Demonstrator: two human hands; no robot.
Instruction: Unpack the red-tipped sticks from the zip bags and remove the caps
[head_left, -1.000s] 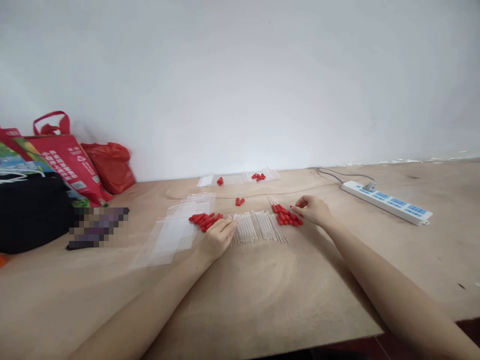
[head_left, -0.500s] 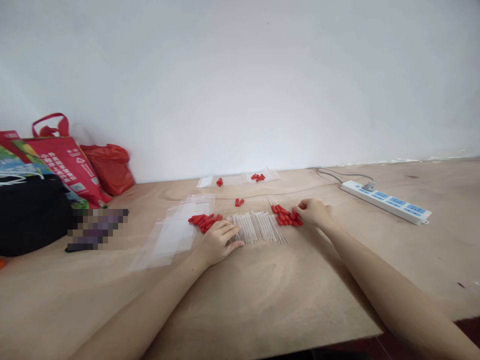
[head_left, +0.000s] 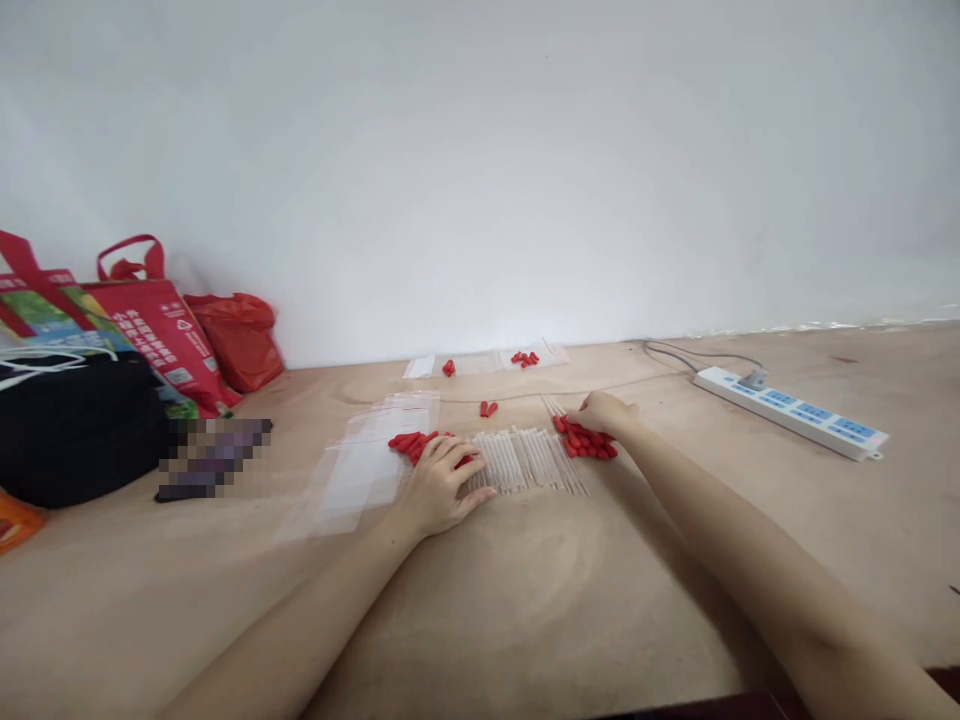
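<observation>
My left hand [head_left: 442, 485] lies low on the table with its fingers spread over a pile of red rubber bulbs [head_left: 409, 445]. Its thumb is apart from the fingers, by the left end of a row of thin clear tubes [head_left: 517, 460]. My right hand [head_left: 604, 412] reaches over a second heap of red bulbs [head_left: 592, 443], its fingers drawn together at the heap's upper left. Whatever is between those fingertips is hidden. Slender pale tips [head_left: 551, 404] stick out beyond this heap. Two loose red bulbs [head_left: 488, 409] lie behind the row.
Clear zip bags [head_left: 367, 460] lie flat at the left. Farther back, more bags [head_left: 480, 362] and small groups of bulbs [head_left: 525, 358] sit near the wall. A power strip [head_left: 791, 413] is at the right; a red bag [head_left: 161, 335] and black bag [head_left: 82, 430] stand left.
My right hand has moved from the right edge of its heap leftward over the top. My left hand shifts slightly, and more red shows between its fingers. The view has turned a little left.
</observation>
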